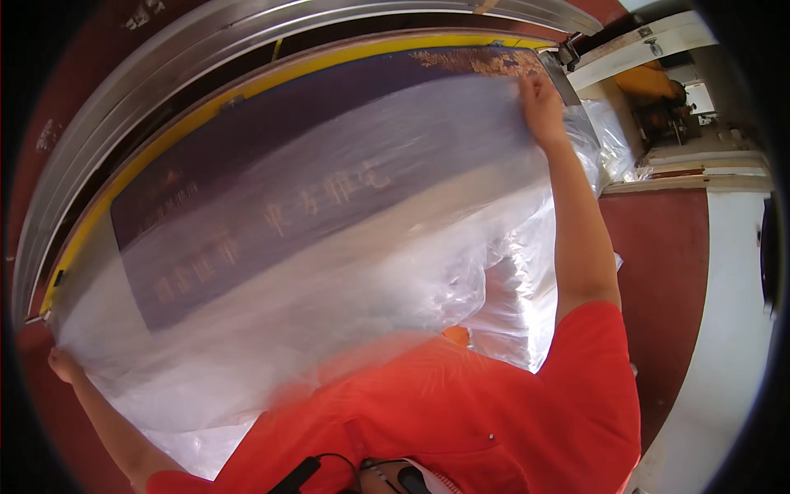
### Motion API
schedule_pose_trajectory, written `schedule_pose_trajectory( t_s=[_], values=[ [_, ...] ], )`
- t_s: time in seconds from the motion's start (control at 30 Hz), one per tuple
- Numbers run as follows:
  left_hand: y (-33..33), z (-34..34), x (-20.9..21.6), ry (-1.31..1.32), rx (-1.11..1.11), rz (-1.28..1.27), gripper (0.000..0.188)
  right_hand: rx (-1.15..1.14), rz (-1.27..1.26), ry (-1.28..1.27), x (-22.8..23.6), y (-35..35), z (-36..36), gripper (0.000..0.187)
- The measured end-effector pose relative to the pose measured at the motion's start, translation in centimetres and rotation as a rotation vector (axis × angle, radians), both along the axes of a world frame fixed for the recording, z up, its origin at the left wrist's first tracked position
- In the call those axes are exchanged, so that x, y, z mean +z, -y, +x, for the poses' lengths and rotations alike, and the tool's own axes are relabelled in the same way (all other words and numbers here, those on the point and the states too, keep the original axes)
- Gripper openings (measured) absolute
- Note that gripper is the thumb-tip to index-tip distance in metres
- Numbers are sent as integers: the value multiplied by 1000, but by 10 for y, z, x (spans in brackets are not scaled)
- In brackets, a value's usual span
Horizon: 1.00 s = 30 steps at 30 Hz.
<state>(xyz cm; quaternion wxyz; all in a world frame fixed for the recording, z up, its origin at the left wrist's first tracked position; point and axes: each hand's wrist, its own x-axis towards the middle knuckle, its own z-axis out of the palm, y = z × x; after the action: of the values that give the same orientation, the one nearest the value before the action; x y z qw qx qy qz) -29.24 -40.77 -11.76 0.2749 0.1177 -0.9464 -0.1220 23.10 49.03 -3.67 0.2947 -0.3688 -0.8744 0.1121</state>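
Note:
A wide, thin sheet of clear plastic film (pixel 362 272) is stretched between my two arms. My right hand (pixel 542 111), raised at the upper right, is closed in a pinch on the film's upper edge. Low at the far left, my left hand (pixel 66 365) is closed on the other side of the sheet. Behind the film stands a dark purple panel (pixel 271 107) with gold lettering and a gold pattern at its upper right corner. The film covers much of the panel and hangs in front of my red shirt.
A yellow frame strip (pixel 189 119) with small clips borders the panel's top and left. Metal rails (pixel 206 41) curve above it. Crumpled plastic (pixel 609 136) hangs at the right, beside an opening with machinery. A dark red wall section (pixel 658 272) stands further right.

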Motion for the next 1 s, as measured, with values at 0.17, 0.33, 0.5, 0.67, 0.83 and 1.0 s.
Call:
schedule_pose_trajectory(
  t_s=[0.17,0.33,0.5,0.67,0.83,1.0],
  values=[
    [22,-72,-12,-97,-142,255,41,-62,-57,-111,-7,-57,-41,28],
    [-5,-138,-30,158,23,-74,51,-138,-106,-167,-9,-110,-90,35],
    [14,-140,-21,182,-278,-827,44,-293,-205,-360,-44,-110,-87,37],
    [0,-128,-42,-257,-365,-1401,28,-371,-103,-285,-34,-94,-83,42],
    [-7,-122,-33,100,-23,-1237,24,-403,-160,-268,-32,-80,-90,45],
    [-7,-118,-12,179,-99,-1009,20,-398,-209,-255,-45,-106,-81,44]
  ],
)
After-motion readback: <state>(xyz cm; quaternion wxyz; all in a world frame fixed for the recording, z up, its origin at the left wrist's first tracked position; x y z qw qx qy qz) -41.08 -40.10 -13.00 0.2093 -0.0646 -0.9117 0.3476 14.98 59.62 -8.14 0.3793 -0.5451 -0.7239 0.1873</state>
